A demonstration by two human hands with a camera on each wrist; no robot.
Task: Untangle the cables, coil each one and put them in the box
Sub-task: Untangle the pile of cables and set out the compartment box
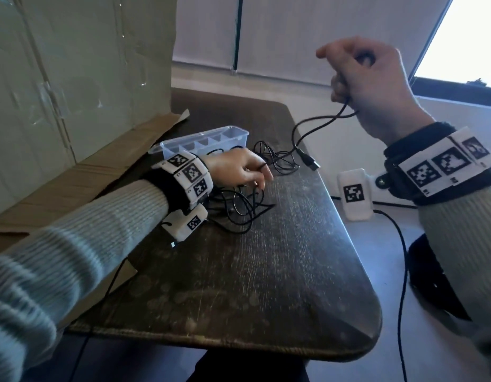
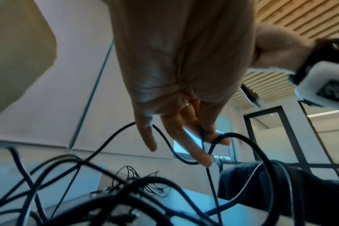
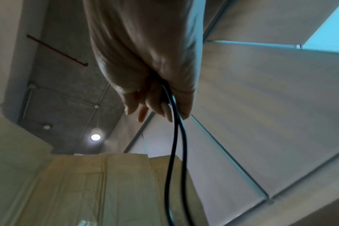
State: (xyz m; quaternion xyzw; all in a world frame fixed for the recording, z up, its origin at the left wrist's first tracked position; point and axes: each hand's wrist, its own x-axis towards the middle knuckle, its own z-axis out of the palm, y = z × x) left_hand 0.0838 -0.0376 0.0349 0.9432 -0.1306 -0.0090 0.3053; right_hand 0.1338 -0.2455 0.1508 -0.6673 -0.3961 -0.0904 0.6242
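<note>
Dark wooden table (image 1: 266, 257), large cardboard sheet (image 1: 73, 78) standing along its left edge, window (image 1: 473, 37) beyond its far right corner

Dark worn wood desk (image 1: 280, 257), rounded corners. Big cardboard sheet (image 1: 73, 78) upright on its left. Pale roller blinds (image 1: 307, 37) behind, bright window (image 1: 473, 37) top right. Concrete ceiling (image 3: 64, 91), one round lamp (image 3: 95, 137) lit.
</note>
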